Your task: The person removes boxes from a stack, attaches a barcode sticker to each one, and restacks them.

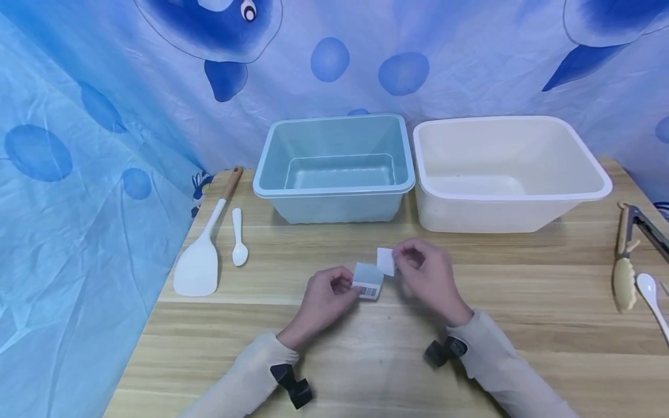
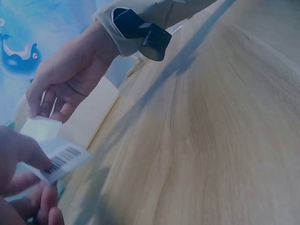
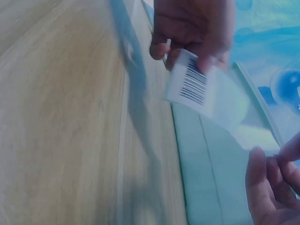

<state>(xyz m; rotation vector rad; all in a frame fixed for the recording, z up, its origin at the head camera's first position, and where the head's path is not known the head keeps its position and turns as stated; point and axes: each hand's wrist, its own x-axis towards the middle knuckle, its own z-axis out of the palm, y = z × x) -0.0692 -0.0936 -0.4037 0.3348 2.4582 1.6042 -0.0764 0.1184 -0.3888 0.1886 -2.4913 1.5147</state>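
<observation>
Over the middle of the table, my left hand (image 1: 326, 295) pinches a small pale pad of paper, like sticky notes (image 1: 369, 274), by its edge between thumb and fingers. A printed barcode shows on the pad's lower part, also seen in the right wrist view on the pad (image 3: 192, 84). My right hand (image 1: 430, 277) pinches a white square paper slip (image 1: 385, 261) by its far edge. The slip meets the pad's upper right corner; whether the two are still joined I cannot tell. In the left wrist view the slip (image 2: 42, 127) lies beyond the pad (image 2: 65, 159).
Behind the hands stand a light blue bin (image 1: 334, 206) and a white bin (image 1: 481, 215). To the left lie a white spatula (image 1: 197, 264) and a small white spoon (image 1: 239, 252). Tongs (image 1: 624, 278) and a white spoon (image 1: 648, 287) lie at the right.
</observation>
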